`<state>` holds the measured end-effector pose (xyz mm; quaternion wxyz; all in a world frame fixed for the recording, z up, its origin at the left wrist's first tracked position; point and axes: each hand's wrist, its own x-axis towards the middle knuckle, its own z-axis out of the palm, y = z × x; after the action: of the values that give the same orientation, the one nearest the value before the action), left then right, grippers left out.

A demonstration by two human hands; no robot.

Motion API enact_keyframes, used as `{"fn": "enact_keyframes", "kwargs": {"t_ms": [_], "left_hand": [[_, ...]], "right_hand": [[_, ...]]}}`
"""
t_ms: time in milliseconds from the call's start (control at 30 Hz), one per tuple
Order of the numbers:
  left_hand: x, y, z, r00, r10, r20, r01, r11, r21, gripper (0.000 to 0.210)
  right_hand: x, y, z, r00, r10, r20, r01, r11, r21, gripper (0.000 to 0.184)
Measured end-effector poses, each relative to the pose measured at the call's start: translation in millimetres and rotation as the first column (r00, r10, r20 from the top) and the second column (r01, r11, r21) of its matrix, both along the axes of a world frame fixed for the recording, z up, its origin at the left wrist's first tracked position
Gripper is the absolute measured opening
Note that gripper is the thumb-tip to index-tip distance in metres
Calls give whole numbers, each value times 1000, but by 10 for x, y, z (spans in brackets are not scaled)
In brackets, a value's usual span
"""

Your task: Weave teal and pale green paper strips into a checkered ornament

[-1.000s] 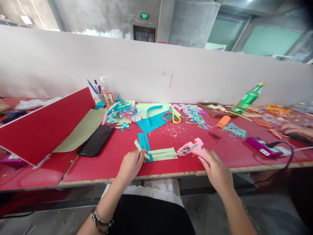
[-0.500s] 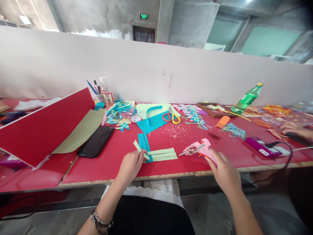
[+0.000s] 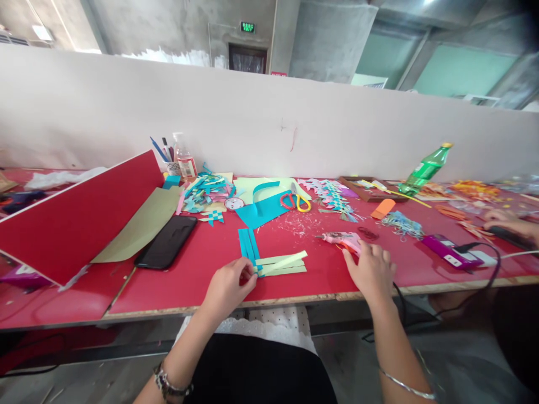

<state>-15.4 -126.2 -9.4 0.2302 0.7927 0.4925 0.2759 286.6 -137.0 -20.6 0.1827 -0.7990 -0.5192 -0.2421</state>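
Note:
My left hand (image 3: pixel 229 285) is at the table's front edge, thumb and fingertips pinched at the corner of some woven paper strips (image 3: pixel 280 264). Pale green strips run right from that corner, one lying slantwise over the others. Blue paper strips (image 3: pixel 248 245) extend away from me. My right hand (image 3: pixel 373 275) rests by the handle of a pink glue gun (image 3: pixel 343 240), fingers spread and loosened around it. The gun lies on its side on the table, nozzle pointing left.
Beyond the strips lie scissors (image 3: pixel 301 201) and a blue paper sheet (image 3: pixel 263 212). A phone (image 3: pixel 167 242) is on the left, a purple power strip (image 3: pixel 450 252) on the right. A green bottle (image 3: pixel 427 169) leans at the back. Another person's hand (image 3: pixel 511 223) is at far right.
My right hand has laid the glue gun down on the table and loosened its grip. The slanted green strip at my left hand has folded over to the right.

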Motion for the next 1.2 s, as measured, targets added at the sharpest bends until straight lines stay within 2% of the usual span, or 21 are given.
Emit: {"fn": "enact_keyframes", "kwargs": {"t_ms": [67,100,167,233,300,433,667,967,1200], "left_hand": [[-12,7,-43,999,-6,-32,6,1000,27,8],[-16,9,-58,999,-11,-43,12,999,38,9],[-20,11,-73,998,-24,-57,27,998,55,13],[-19,7,-72,997,-37,-67,42,997,67,16],[-18,2,-64,995,-47,-85,54,996,77,18],[-17,-6,-62,992,-52,-118,64,992,105,19],[-12,-4,-77,990,-52,-130,67,991,113,19],[-5,-8,-64,989,-47,-137,61,993,100,19],[-12,3,-98,992,-43,-122,57,992,110,17]], "right_hand": [[-228,-66,35,996,88,-6,-86,987,137,36],[-371,-108,47,978,206,-11,-201,964,172,32],[-687,-196,60,896,444,-13,-434,880,194,27],[-990,-272,59,789,613,-31,-607,787,114,26],[-1222,-321,52,733,677,-67,-676,736,47,27],[-1398,-331,27,715,693,-96,-696,718,-8,28],[-1370,-323,-18,727,679,-101,-686,724,-75,30],[-1395,-320,-11,722,682,-119,-692,717,-84,29],[-1299,-345,-47,759,638,-131,-647,761,-44,25]]}}
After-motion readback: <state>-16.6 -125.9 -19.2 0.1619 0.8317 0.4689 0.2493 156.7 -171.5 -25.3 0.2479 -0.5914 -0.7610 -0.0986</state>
